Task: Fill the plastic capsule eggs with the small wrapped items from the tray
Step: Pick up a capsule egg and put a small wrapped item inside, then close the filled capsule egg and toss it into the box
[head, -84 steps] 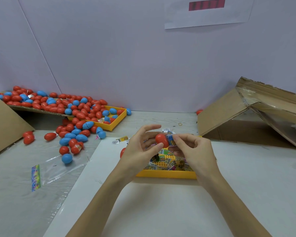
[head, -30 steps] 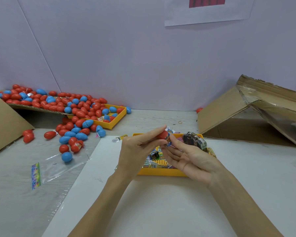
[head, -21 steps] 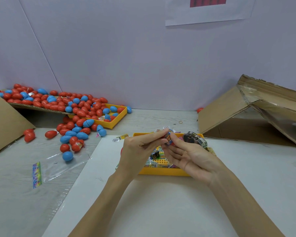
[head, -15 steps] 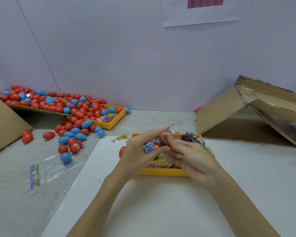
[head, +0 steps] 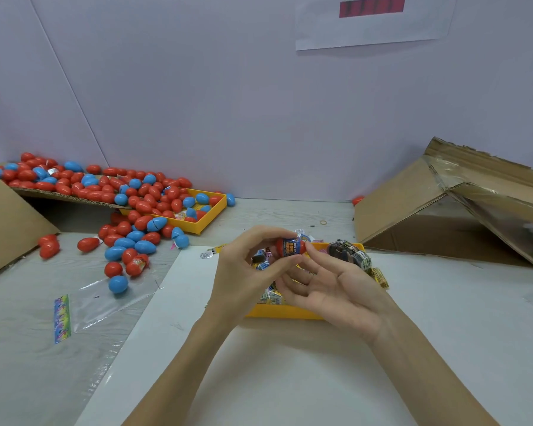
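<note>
While the left hand (head: 246, 272) pinches a red capsule egg (head: 290, 246) between thumb and curled fingers (head: 285, 263), a blue wrapped item (head: 289, 248) sits across the egg's middle, and whether it lies inside the shell or against it cannot be told. The right hand (head: 336, 287) lies palm up just right of the egg, its fingers straight and slightly spread, one fingertip touching the egg's right end. Both hands hover over a yellow tray (head: 285, 312) on a white sheet (head: 290, 364) that covers the near part of the counter (head: 274, 213). The tray holds a jumble of small wrapped items (head: 270, 298); a dark bundle of packets (head: 350, 255) rests at its far right corner.

To the far left, a heap of red and blue eggs (head: 105, 189) spreads over a cardboard flap (head: 65, 196) and into a second yellow tray (head: 203, 221), with more eggs (head: 130, 241) spilled onto the counter near it. One blue egg (head: 118, 284) lies on a clear plastic bag (head: 105, 302) with a colourful printed strip. A brown cardboard panel (head: 6, 226) leans at the left edge. On the right, an opened cardboard box (head: 443, 210) lies on its side, and a red egg (head: 358, 200) peeks out behind its left corner. A white paper (head: 373, 29) with a red bar hangs on the pale wall.
</note>
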Available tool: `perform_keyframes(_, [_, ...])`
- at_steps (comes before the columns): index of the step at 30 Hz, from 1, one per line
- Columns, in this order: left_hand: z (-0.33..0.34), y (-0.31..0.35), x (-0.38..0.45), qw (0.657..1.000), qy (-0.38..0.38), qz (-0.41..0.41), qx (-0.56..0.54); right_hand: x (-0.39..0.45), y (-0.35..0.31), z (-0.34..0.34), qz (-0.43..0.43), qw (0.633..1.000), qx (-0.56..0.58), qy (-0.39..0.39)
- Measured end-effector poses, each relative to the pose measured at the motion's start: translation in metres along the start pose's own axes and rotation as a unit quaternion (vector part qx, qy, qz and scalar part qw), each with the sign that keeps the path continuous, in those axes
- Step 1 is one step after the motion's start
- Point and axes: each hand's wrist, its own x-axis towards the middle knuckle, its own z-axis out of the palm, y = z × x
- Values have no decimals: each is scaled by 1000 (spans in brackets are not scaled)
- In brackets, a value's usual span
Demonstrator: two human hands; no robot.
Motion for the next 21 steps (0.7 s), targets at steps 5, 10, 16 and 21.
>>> perform_keyframes(5, [1,1,0,1000,-3,4,22,3,1,-5,-67,989,-129,24])
perform_keyframes(10, [2,-2,-2,995,-45,27,87,7,10,-4,-258,834,-468,135])
perform_keyframes(16, [-4,2,0,991,-34,-44,122,3,-28,-1,-352,778,-466,234])
perform_keyframes(21, [-7,3,3,991,18,-53,122,-7,-124,28,-405,908,4,106])
